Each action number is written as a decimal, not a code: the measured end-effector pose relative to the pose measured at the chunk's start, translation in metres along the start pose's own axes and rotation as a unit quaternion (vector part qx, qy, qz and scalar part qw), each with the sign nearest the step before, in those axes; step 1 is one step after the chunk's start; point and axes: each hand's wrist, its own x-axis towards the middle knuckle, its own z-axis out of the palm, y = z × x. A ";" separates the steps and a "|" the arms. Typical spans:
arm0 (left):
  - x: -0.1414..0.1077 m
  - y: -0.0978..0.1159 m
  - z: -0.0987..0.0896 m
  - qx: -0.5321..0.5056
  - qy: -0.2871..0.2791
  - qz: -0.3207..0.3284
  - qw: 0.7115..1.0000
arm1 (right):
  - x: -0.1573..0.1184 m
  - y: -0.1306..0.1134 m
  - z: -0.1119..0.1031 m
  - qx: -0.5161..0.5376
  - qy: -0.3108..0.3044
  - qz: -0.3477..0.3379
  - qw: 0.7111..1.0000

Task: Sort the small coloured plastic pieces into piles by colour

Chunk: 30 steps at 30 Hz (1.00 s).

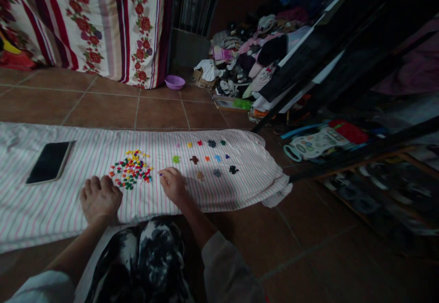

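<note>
My right hand (173, 185) is over the striped cloth, thumb and forefinger pinched on a small dark blue bead (161, 174). Just left of it lies a loose pile of mixed-colour beads (132, 169), with yellow ones at the back and green ones at the front. My left hand (101, 197) rests palm down on the cloth at the pile's near left edge, fingers stretched out and holding nothing. Right of my right hand are small single-colour groups, among them lime green beads (176, 159), brown beads (194, 159), tan beads (200, 175) and black beads (233, 170).
The striped cloth (219, 197) covers a long, low surface before my knees. A phone (50, 162) lies on its left part. Beyond are a tiled floor, a purple basin (174, 82), a flowered curtain (113, 28) and heaped clothes (254, 51). A rack (363, 161) stands at right.
</note>
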 end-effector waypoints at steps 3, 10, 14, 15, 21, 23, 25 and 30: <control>0.000 0.001 -0.001 -0.011 -0.002 0.004 1.000 | 0.001 0.047 -0.029 -0.004 0.107 0.054 0.993; 0.000 0.002 -0.001 0.004 0.006 0.009 1.000 | 0.000 0.161 -0.135 -0.119 0.239 0.198 0.943; 0.001 -0.001 0.004 0.006 0.007 0.010 1.000 | 0.003 0.198 -0.175 -0.173 0.195 0.288 0.921; 0.001 -0.001 0.005 0.010 0.010 0.009 1.000 | 0.004 0.204 -0.180 -0.179 0.185 0.304 0.917; 0.003 -0.003 0.007 0.043 -0.004 0.010 0.999 | 0.012 0.226 -0.185 -0.183 0.151 0.332 0.913; 0.003 -0.002 0.006 0.045 -0.015 0.008 0.999 | 0.014 0.230 -0.184 -0.182 0.137 0.334 0.915; 0.004 -0.001 0.004 0.044 -0.019 0.005 0.999 | 0.016 0.233 -0.183 -0.181 0.121 0.337 0.916; 0.003 0.000 0.004 0.033 -0.014 -0.001 0.999 | 0.018 0.234 -0.182 -0.187 0.073 0.345 0.917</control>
